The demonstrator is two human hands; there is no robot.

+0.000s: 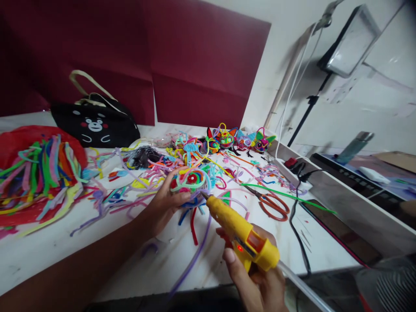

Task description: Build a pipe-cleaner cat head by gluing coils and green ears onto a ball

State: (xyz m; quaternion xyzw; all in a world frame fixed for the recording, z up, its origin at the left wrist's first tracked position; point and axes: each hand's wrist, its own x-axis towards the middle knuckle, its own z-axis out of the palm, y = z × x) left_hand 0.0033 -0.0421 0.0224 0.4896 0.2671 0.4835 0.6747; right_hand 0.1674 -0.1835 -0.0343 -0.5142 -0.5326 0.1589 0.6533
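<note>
My left hand (165, 201) is closed around a small multicoloured pipe-cleaner figure (190, 182), held just above the white table (48, 247). My right hand (256, 277) grips a yellow hot glue gun (242, 236) with a clear glue stick at its back. The gun's nozzle touches the right side of the figure. A red light glows on the gun's body. Loose purple, blue and red pipe cleaners trail from under the figure.
A heap of coloured pipe cleaners (39, 173) lies on red plastic at left. A black bear-face bag (94, 123) stands behind. Finished pipe-cleaner figures (240, 139) line the back. Orange-handled scissors (273, 203) and a black cable (299, 234) lie right.
</note>
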